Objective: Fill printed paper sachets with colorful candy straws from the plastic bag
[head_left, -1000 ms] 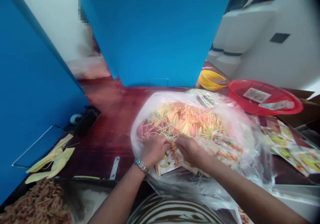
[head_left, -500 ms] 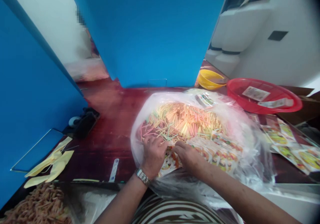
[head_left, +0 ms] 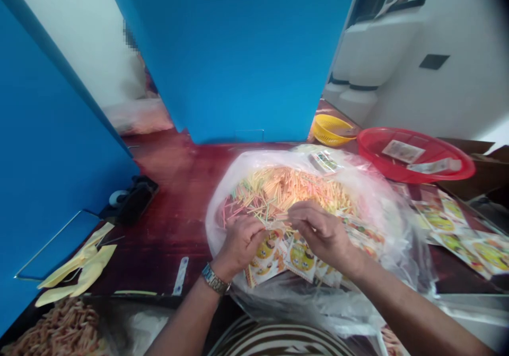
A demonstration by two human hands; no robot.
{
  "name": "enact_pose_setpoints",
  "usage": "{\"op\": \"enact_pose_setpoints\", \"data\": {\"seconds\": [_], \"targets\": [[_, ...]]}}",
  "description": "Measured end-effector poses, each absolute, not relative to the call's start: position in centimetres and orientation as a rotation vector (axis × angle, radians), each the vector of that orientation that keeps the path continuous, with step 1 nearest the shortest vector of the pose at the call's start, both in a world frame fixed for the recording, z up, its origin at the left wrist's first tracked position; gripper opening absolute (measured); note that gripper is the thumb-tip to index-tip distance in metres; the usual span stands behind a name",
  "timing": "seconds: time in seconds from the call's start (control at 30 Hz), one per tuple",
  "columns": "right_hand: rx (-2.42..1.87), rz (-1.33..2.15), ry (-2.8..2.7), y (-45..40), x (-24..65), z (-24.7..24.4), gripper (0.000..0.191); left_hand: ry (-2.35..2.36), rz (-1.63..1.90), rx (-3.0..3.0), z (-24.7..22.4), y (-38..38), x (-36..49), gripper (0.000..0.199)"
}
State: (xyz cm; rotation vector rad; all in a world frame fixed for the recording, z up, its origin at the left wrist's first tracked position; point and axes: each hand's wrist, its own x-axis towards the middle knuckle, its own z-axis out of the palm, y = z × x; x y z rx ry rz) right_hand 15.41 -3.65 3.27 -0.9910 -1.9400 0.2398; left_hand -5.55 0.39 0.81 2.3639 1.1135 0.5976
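Observation:
My left hand (head_left: 243, 242), wearing a metal watch, pinches the upper edge of a small printed packet (head_left: 267, 263) with yellow round pictures. To its right hovers my right hand (head_left: 324, 234), fingers curled together over the edge of a heap of thin pastel sticks (head_left: 288, 184). Whatever lies between its fingertips is too small to make out. Under and beside the right hand are more printed packets (head_left: 300, 258), partly covered by it. Sticks and packets lie in a large clear plastic bag (head_left: 222, 197) spread open on the dark red table (head_left: 178, 186).
A red basket (head_left: 449, 173) and a yellow basket (head_left: 332, 131) stand at the back right. Loose printed packets (head_left: 449, 221) lie beyond the bag. A tape dispenser (head_left: 137, 199) and yellow strips (head_left: 93, 271) are at left. Blue panels (head_left: 238, 54) rise behind the table.
My right hand has come away from the packet, moving up and right to the sticks. My left hand stays on the packet, shifted slightly left and down. More of the packets' printed fronts now shows.

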Motion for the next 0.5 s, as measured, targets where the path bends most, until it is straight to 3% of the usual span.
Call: {"op": "enact_pose_setpoints", "data": {"seconds": [0.5], "targets": [[-0.873,0.165,-2.256,-4.3,15.5,6.1,0.030,1.035,0.793,2.327,0.8,-1.3,-4.7,0.032]]}}
